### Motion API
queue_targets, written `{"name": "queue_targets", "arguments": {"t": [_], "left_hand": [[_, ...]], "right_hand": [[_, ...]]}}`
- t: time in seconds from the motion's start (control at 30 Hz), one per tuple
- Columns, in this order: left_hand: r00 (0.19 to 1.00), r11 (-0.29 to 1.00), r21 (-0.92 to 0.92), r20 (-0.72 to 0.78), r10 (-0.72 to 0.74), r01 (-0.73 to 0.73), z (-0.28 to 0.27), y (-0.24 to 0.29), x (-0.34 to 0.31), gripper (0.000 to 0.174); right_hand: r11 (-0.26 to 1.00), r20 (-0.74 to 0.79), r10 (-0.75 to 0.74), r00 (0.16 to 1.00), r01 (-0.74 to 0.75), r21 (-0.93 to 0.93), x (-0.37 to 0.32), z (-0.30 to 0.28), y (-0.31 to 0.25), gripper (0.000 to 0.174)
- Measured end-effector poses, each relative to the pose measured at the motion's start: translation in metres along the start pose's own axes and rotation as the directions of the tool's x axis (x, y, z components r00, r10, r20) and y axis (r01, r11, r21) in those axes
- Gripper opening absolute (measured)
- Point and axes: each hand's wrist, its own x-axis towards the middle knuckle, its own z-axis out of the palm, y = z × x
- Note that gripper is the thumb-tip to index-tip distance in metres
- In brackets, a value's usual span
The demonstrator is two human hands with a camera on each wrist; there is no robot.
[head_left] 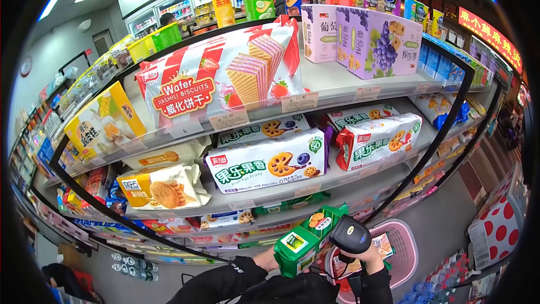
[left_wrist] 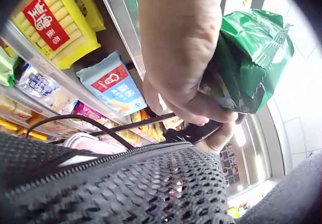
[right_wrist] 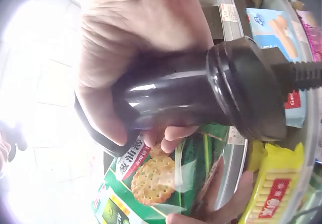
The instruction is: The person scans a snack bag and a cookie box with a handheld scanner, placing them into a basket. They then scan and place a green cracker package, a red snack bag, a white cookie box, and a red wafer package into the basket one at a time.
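My left hand (left_wrist: 181, 48) grips a green biscuit packet (head_left: 295, 251), fingers curled round its underside; in the left wrist view the crinkled green end (left_wrist: 256, 58) stands out beside the hand. The right hand (right_wrist: 143, 38) is wrapped round the dark handle (right_wrist: 176, 90) of a handheld scanner, whose black head (head_left: 351, 235) is right beside the packet's upper end in the head view. A round cracker picture (right_wrist: 153, 179) on the packet shows below the scanner in the right wrist view.
Shelves (head_left: 360, 91) ahead hold wafers (head_left: 225, 67), grape boxes (head_left: 388, 42) and white biscuit packs (head_left: 267, 160). A black frame bar (head_left: 140, 231) crosses in front. Below right is a pink basket (head_left: 413, 247) with items; a coiled cable (right_wrist: 307, 75) leaves the scanner's handle.
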Motion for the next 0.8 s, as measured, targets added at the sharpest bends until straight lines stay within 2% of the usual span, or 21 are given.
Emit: {"name": "queue_targets", "arguments": {"t": [0.1,0.17,0.2,0.23,0.27,0.3,0.33,0.4,0.47,0.5,0.53,0.6,0.63,0.67,0.73,0.77,0.8], "left_hand": [[0.998,1.000,-0.004,-0.056,0.017,-0.017,0.000,-0.005,0.007,0.049],[0.996,1.000,-0.008,-0.089,0.030,-0.030,-0.001,-0.004,-0.001,0.050],[0.994,0.999,-0.009,-0.105,0.035,-0.037,0.000,-0.003,-0.001,0.050],[0.999,0.999,0.034,-0.033,0.011,-0.010,-0.003,-0.001,0.001,0.055],[0.999,1.000,0.027,-0.038,0.014,-0.013,-0.002,-0.002,0.002,0.055],[0.993,0.997,0.071,-0.113,0.013,-0.005,0.004,-0.002,0.005,0.055],[0.982,0.993,0.115,-0.187,0.015,0.007,0.012,-0.001,0.006,0.054],[0.972,0.999,0.048,-0.236,0.024,-0.013,0.017,0.004,0.004,0.050],[0.959,0.973,0.230,-0.279,0.049,0.018,0.013,0.011,0.003,0.050],[0.871,0.935,0.354,-0.451,0.193,-0.024,0.013,0.010,0.005,0.048],[0.869,0.936,0.350,-0.455,0.194,-0.026,0.013,0.008,0.004,0.048],[0.764,0.660,0.745,-0.370,0.529,-0.096,0.013,0.006,0.003,0.046],[0.712,0.701,0.705,-0.436,0.551,-0.110,0.015,0.007,0.003,0.040],[0.715,0.703,0.703,-0.439,0.545,-0.105,0.017,0.009,0.000,0.040],[0.773,0.838,0.488,-0.424,0.472,-0.244,0.024,0.015,-0.009,0.039],[0.825,0.840,0.440,-0.309,0.474,-0.318,0.030,0.014,-0.013,0.054],[0.832,0.847,0.441,-0.316,0.456,-0.297,0.027,0.014,-0.015,0.054]], "right_hand": [[0.992,0.037,0.067,0.997,-0.070,0.107,0.001,0.004,0.004,0.055],[0.967,-0.073,0.099,0.992,-0.078,0.243,-0.001,0.009,0.008,0.051],[0.967,-0.070,0.101,0.992,-0.081,0.243,0.000,0.010,0.007,0.051],[0.953,-0.066,0.127,0.990,-0.103,0.285,0.000,0.010,0.007,0.049],[0.936,-0.059,0.154,0.986,-0.127,0.328,-0.001,0.012,0.007,0.047],[0.954,-0.154,0.108,0.982,-0.059,0.294,-0.002,0.014,0.014,0.041],[0.953,-0.148,0.114,0.982,-0.066,0.294,-0.003,0.014,0.016,0.041],[0.964,-0.160,0.112,0.981,-0.067,0.259,0.005,0.017,0.006,0.037],[0.959,-0.245,0.155,0.957,-0.086,0.270,0.008,0.021,0.007,0.035],[0.964,-0.272,0.180,0.945,-0.114,0.240,0.009,0.020,0.010,0.035],[0.967,-0.298,0.204,0.933,-0.144,0.211,0.010,0.020,0.012,0.035],[0.949,-0.286,0.252,0.924,-0.179,0.259,0.015,0.022,0.004,0.035],[0.961,-0.304,0.222,0.926,-0.156,0.228,0.016,0.023,0.007,0.034],[0.972,-0.324,0.192,0.926,-0.133,0.196,0.016,0.024,0.007,0.033],[0.964,-0.324,0.209,0.923,-0.138,0.227,0.018,0.025,-0.001,0.031],[0.942,-0.316,0.236,0.919,-0.136,0.306,0.019,0.026,-0.010,0.030],[0.914,-0.309,0.262,0.914,-0.132,0.384,0.019,0.026,-0.015,0.029]]}}
